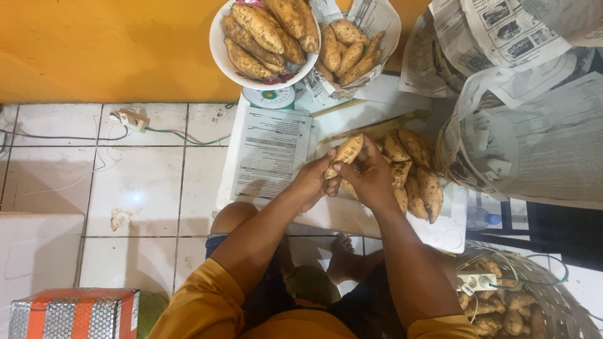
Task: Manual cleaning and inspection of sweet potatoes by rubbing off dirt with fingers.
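A sweet potato [346,153], tan and oblong, is gripped between both hands above a white board [452,235] lying on the tiled floor [138,182]. The left hand [312,182] closes around its lower end; the right hand [370,176] wraps it from the other side, thumb on the skin. Just right of the hands, a pile of sweet potatoes [414,172] lies on the board. At the board's far edge, a white bowl [220,56] heaped with more sits on a small scale [270,97], beside a newspaper-lined container [377,25] also holding some. A woven basket [553,301] stands at the near right.
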